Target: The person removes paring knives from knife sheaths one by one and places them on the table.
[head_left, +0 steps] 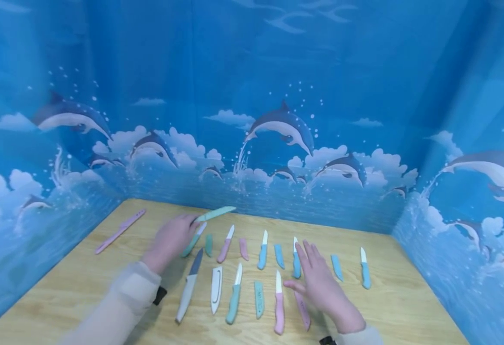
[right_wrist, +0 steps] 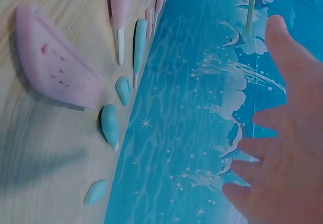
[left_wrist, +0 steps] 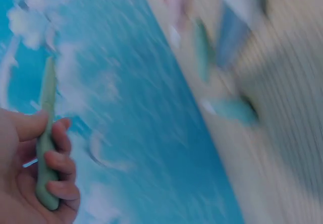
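Note:
My left hand (head_left: 171, 242) holds a light green sheathed knife (head_left: 217, 213) above the table's back left area. In the left wrist view its fingers curl round the green handle (left_wrist: 46, 178), and no bare blade shows. My right hand (head_left: 318, 282) hovers over the right part of the knife rows, fingers straight and holding nothing. Nearest it lie a blue-handled knife (head_left: 297, 263), a pink-handled knife (head_left: 279, 311) and a pink sheath (head_left: 302, 311). A green-handled knife (head_left: 190, 247) lies below the left hand's knife, beside a short green sheath (head_left: 208, 245).
Two rough rows of knives and sheaths cover the wooden table (head_left: 385, 316). A large white-handled knife (head_left: 187, 292) lies beside a white sheath (head_left: 216, 290). A long pink sheathed knife (head_left: 120, 231) is at far left, a blue-handled knife (head_left: 365, 275) at far right. A dolphin-print backdrop (head_left: 342, 72) encloses the table.

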{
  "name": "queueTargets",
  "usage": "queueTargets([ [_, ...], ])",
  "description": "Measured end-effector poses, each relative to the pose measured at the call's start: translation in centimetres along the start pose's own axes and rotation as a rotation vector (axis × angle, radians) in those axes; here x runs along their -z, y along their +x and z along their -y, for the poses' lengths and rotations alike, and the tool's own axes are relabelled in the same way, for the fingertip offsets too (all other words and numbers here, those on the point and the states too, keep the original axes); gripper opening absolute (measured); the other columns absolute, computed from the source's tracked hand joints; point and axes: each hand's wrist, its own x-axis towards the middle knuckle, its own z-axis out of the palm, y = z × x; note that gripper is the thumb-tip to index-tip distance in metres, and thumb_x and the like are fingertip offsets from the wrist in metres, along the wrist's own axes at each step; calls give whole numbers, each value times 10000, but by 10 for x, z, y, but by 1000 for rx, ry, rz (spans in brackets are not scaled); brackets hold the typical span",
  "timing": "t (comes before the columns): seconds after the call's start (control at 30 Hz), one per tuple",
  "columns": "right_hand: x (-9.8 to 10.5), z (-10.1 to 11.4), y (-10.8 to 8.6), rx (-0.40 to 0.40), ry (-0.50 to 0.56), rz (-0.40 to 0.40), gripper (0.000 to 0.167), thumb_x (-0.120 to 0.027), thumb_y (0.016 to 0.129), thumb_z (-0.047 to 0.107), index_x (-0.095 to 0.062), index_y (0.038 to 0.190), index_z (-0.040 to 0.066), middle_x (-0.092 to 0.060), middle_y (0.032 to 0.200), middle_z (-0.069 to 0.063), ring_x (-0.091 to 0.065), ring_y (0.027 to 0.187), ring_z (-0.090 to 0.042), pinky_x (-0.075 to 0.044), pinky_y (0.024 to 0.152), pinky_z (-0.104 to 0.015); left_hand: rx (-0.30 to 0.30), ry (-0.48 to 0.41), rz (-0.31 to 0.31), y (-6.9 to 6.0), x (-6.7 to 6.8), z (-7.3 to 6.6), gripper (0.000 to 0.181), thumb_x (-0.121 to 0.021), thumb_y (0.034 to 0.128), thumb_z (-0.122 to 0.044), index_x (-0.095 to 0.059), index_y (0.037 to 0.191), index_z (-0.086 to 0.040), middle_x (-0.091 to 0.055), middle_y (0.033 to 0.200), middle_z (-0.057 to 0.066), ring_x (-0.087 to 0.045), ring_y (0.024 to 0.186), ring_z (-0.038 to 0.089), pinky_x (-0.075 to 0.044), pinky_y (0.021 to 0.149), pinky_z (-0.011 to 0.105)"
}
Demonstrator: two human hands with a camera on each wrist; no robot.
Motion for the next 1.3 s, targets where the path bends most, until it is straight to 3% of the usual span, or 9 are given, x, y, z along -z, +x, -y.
queueTargets([
  [0.23, -1, 5, -6, 50, -13, -33, 936, -690, 839, 425, -194, 1531, 38, -133, 1593, -200, -156, 1447, -443, -202, 1142, -576, -102, -30, 61, -26, -17, -53, 275, -573, 980, -217, -645, 1177, -38, -690, 1083, 152, -667, 991, 311, -560, 840, 451],
  [0.53, -6, 7, -8, 76, 9, 44, 933, -681, 850, 419, -168, 1538, 53, -105, 1599, -183, -163, 1454, -415, -237, 1133, -579, -239, -74, 159, -44, -37, -88, 235, -593, 964, -229, -676, 1123, -77, -705, 1005, 83, -685, 904, 220, -575, 737, 348],
  [0.73, -8, 7, -6, 160, -59, 13, 919, -673, 850, 415, -187, 1530, 33, -194, 1579, -188, -204, 1444, -417, -208, 1155, -537, -314, -52, 155, -50, -45, -106, 257, -600, 958, -266, -686, 1130, -96, -717, 984, 23, -682, 884, 143, -555, 874, 347],
  [0.93, -8, 11, -3, 244, -87, -46, 891, -683, 832, 423, -255, 1516, 44, -290, 1548, -197, -258, 1429, -409, -172, 1152, -602, -360, -69, 186, -56, -48, -119, 267, -609, 951, -259, -682, 1145, -90, -706, 960, 29, -673, 818, 133, -561, 690, 237],
  [1.13, -9, 12, -4, 281, -123, -57, 756, -710, 810, 402, -440, 1417, 41, -440, 1462, -177, -311, 1400, -428, -109, 1114, -700, -385, -44, 192, -61, -55, -126, 265, -600, 954, -284, -678, 1150, -122, -695, 961, -2, -660, 826, 106, -557, 705, 226],
  [1.3, -10, 11, -4, 309, -144, -53, 611, -686, 833, 401, -549, 1313, 47, -566, 1348, -135, -421, 1341, -403, -198, 1112, -664, -368, -55, 208, -62, -59, -127, 274, -591, 959, -295, -671, 1162, -130, -694, 979, -7, -658, 840, 99, -558, 719, 225],
])
